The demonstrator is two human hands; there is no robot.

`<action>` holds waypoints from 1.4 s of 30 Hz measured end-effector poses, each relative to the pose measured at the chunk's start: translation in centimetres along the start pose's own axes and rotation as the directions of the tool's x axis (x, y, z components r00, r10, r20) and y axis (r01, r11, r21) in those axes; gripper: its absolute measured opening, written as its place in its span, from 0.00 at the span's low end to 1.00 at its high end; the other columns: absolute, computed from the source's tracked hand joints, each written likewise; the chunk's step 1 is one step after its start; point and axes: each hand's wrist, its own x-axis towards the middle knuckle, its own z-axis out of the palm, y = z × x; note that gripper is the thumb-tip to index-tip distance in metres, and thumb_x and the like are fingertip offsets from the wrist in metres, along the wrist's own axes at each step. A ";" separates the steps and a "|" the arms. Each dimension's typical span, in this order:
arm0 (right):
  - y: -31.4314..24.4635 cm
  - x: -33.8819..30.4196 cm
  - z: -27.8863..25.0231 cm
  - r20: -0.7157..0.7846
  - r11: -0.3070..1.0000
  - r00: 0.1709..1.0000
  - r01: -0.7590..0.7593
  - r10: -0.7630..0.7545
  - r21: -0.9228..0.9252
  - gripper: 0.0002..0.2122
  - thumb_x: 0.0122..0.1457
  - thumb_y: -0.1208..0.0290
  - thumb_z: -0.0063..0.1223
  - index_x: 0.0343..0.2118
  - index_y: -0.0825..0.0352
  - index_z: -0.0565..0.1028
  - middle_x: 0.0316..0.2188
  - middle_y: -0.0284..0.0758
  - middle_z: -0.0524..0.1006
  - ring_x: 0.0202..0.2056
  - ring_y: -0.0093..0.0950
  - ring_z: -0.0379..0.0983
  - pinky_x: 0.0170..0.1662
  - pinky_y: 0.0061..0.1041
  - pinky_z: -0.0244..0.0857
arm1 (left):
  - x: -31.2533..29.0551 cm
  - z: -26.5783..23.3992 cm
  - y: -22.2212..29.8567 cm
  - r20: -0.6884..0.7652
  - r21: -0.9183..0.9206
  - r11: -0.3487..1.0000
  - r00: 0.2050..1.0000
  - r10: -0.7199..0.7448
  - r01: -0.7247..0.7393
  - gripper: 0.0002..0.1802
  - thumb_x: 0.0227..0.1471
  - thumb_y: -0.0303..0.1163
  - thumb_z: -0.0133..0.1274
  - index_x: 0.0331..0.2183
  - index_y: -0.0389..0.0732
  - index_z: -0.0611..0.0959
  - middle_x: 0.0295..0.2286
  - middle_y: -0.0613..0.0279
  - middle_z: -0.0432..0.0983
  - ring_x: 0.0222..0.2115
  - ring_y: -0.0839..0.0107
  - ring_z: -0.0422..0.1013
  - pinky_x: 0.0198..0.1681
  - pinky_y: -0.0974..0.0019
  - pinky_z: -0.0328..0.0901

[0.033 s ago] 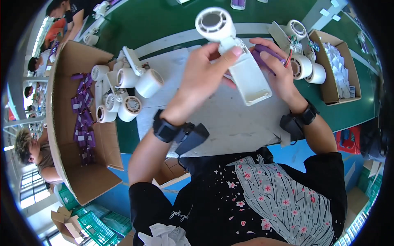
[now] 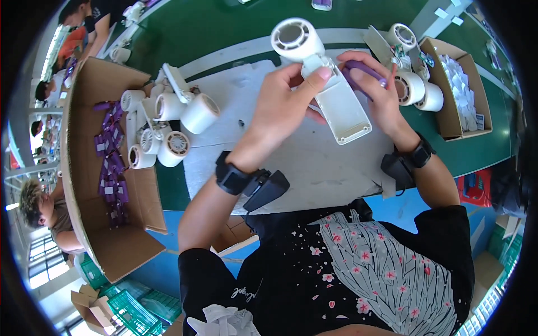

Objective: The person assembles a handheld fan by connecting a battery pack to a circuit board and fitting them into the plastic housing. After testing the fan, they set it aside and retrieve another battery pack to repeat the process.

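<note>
My left hand point(image 2: 280, 106) is closed round the neck of a white handheld fan housing point(image 2: 346, 115), thumb on top. The housing's round head is tilted up and away from me. Its handle is an open, hollow shell slanting down to the right, over the pale work mat point(image 2: 314, 179). Just right of the handle, my right hand point(image 2: 386, 106) is closed on a purple battery pack point(image 2: 363, 78); a reddish wire shows at its fingers. Part of the pack is hidden by those fingers.
Left stands a cardboard box point(image 2: 106, 241) with several purple battery packs point(image 2: 115, 162). Beside it are several white fan units point(image 2: 199, 115). More fan units point(image 2: 412, 88) and a box of white pieces point(image 2: 462, 95) stand right. Other people sit beyond the left box.
The fan housing sits slightly lower and further right in the picture. The battery pack has shifted a little within my right hand, and less of its wire shows.
</note>
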 end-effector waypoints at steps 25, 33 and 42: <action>1.0 -0.4 2.6 0.215 0.444 0.946 0.305 -0.242 -0.842 0.13 0.42 0.82 0.59 0.33 0.66 0.72 0.28 0.36 0.70 0.32 0.33 0.67 0.33 0.27 0.63 | -1.8 -3.2 -3.3 0.093 0.088 0.996 0.996 0.003 -0.011 0.16 0.46 0.16 0.59 0.40 0.34 0.78 0.35 0.65 0.75 0.36 0.80 0.71 0.38 0.75 0.67; 0.1 -1.1 4.0 0.292 0.361 0.887 0.420 -0.358 -0.833 0.18 0.38 0.81 0.61 0.36 0.64 0.76 0.28 0.35 0.72 0.34 0.36 0.67 0.35 0.29 0.64 | -2.0 -3.8 -2.3 0.193 0.107 0.984 0.968 -0.159 0.141 0.13 0.46 0.16 0.58 0.36 0.34 0.77 0.34 0.65 0.75 0.34 0.81 0.70 0.37 0.75 0.68; 1.1 -1.0 3.8 0.332 0.441 0.877 0.465 -0.347 -0.768 0.12 0.36 0.79 0.64 0.28 0.64 0.78 0.31 0.33 0.73 0.33 0.36 0.65 0.35 0.30 0.64 | -2.1 -3.5 -2.0 0.175 0.115 0.983 0.971 -0.165 0.146 0.13 0.46 0.15 0.58 0.36 0.34 0.77 0.33 0.65 0.75 0.33 0.81 0.71 0.37 0.75 0.68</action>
